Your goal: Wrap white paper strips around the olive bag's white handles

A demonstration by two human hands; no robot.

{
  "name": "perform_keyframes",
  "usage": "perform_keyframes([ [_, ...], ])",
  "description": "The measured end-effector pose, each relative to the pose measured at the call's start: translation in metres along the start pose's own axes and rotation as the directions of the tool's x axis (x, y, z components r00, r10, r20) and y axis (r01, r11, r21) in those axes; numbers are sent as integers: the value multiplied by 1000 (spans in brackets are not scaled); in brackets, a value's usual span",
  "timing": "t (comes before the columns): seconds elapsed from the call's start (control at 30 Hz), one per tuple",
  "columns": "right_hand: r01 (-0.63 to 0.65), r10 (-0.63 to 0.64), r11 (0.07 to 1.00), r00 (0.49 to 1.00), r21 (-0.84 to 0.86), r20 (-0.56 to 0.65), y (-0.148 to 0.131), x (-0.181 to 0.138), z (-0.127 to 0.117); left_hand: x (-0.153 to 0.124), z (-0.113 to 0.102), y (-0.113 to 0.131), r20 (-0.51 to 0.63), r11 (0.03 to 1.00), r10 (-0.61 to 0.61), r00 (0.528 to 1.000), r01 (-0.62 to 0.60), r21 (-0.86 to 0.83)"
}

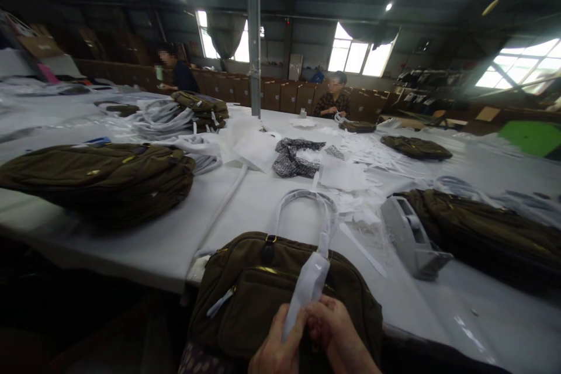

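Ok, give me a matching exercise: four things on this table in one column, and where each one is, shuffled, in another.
1. tape dispenser
2. white wrapping
3. patterned cloth
4. pile of olive bags

A. pinched between left hand and right hand
B. left side of the table
C. middle of the table, farther back
D. right of the near bag

Pairs: 1-D; 2-A; 3-C; 4-B.

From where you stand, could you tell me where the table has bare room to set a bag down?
Bare table lies between the left bag stack and the bag whose white wrap the left hand and right hand pinch. Another patch is at the near right, in front of the tape dispenser. The middle is crowded with paper scraps.
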State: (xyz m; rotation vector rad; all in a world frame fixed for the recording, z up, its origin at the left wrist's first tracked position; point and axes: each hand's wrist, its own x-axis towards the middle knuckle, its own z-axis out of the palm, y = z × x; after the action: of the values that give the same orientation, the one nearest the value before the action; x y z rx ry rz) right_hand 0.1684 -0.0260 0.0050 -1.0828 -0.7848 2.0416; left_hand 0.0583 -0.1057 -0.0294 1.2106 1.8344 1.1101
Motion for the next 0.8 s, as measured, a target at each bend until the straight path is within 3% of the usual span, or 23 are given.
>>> perform_keyframes([
  [0.17, 74, -65, 996, 984, -45, 167, -4, -2, -1, 5, -6, 5, -34, 978, 63, 997, -69, -199],
  [0.33, 169, -120, 957, 971, -237, 206, 0, 0, -11, 9, -6, 4, -22, 936, 6, 1000, -14, -351],
  [0.63, 144, -116, 941, 987, -307, 107, 7, 0, -3, 9, -5, -1, 46, 957, 45, 998, -30, -287],
  [0.73, 123, -120, 940, 992, -319, 30, 7, 0, 3, 8, -6, 4, 8, 975, 58, 998, -55, -214],
  [0.8, 117, -134, 937, 991, -328, -29, 6, 0, 8, 7, -7, 6, -36, 981, -1, 999, -6, -192],
])
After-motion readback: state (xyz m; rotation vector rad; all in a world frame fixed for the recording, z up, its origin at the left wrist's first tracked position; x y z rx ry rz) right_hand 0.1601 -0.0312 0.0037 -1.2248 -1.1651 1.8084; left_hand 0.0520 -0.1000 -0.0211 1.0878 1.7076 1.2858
